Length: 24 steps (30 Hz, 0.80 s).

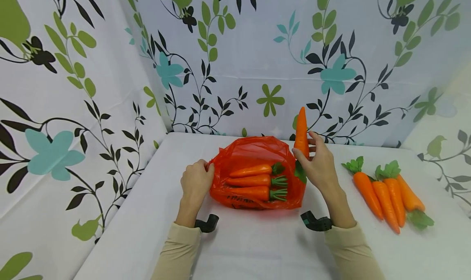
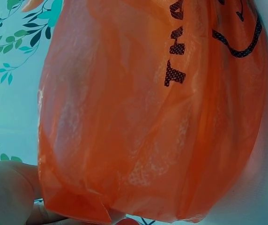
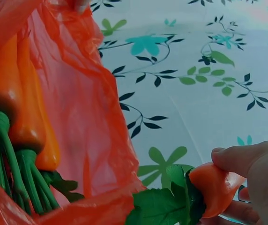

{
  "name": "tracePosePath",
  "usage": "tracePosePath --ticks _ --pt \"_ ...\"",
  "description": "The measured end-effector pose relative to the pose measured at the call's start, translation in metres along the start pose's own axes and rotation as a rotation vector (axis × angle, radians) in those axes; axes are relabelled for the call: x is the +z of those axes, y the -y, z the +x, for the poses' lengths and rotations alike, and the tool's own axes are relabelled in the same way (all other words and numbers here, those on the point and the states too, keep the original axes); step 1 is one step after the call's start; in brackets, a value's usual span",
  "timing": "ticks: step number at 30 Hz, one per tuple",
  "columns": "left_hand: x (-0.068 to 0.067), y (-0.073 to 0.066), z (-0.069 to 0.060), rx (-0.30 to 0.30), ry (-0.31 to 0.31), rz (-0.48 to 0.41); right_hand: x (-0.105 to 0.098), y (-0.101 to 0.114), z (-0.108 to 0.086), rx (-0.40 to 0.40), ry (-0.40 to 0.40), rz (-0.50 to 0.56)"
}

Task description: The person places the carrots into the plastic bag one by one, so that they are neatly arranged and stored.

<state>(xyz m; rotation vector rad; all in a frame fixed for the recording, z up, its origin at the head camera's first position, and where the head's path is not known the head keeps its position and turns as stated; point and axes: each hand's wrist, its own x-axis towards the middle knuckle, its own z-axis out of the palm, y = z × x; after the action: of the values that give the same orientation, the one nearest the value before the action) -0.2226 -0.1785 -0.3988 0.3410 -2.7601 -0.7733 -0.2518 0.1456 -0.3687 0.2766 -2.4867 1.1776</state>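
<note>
Head view: white table (image 1: 243, 243) is ending at the back against a patterned cloth (image 1: 239, 75); left edge is slanting down toward the viewer. Red bag (image 1: 250, 149) is lying near the back edge, mouth gaping toward the viewer. Bare tabletop is stretching in front of the bag between the forearms, and more is running left of the left arm. Left hand (image 1: 196, 180) is pinching the bag's left rim. Right hand (image 1: 320, 163) is pinching one held carrot (image 1: 301, 133) between thumb and fingers, tip pointing up, leaves hanging by the bag's right rim. Counting: one bag, three bagged carrots (image 1: 250, 180) lying side by side, one in hand, four loose carrots (image 1: 385, 206) sitting right of the right arm; eight showing.

Left wrist view: bag wall is filling most of the view, black print showing; left fingers are gripping its lower-left corner.

Right wrist view: thumb and fingers are pinching the carrot's leafy end just outside the rim; three carrots are showing inside.
</note>
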Motion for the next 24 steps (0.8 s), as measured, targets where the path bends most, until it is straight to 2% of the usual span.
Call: tracePosePath --ticks 9,18,24 --pt "0.000 0.001 0.000 0.004 -0.003 -0.016 0.017 0.008 0.005 -0.115 -0.070 0.068" --pt "-0.002 0.000 -0.001 -0.007 0.003 -0.024 0.025 0.019 0.006 -0.173 -0.154 0.142" --pt "-0.001 0.000 0.000 -0.004 -0.002 -0.022 0.034 0.020 0.007 -0.222 -0.140 0.162"
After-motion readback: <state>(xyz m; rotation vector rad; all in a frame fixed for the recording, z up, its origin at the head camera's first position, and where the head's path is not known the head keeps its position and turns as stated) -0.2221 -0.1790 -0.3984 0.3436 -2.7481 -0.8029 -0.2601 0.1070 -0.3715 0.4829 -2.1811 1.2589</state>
